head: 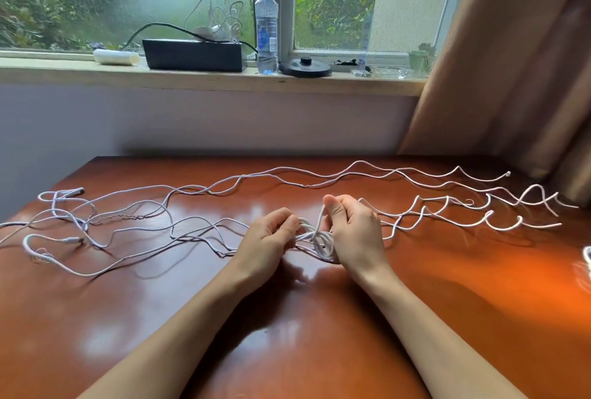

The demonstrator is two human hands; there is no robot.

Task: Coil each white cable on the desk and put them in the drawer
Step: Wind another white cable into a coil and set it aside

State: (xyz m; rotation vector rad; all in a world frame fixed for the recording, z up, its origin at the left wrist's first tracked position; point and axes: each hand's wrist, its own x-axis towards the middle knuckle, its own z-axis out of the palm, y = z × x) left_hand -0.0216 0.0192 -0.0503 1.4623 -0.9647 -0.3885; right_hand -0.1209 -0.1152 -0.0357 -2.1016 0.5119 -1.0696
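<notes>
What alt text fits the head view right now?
The left hand and right hand grip a white cable coil at a reddish wooden desk. Other white cables sprawl uncoiled across it; a water bottle stands on the windowsill.

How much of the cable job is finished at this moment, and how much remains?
Early stage. Done: no cable is clearly finished, and the drawer is out of view. In hand: the left hand and right hand grip a small coil of a few loops. Left: the loose white cables sprawled across the desk.
</notes>
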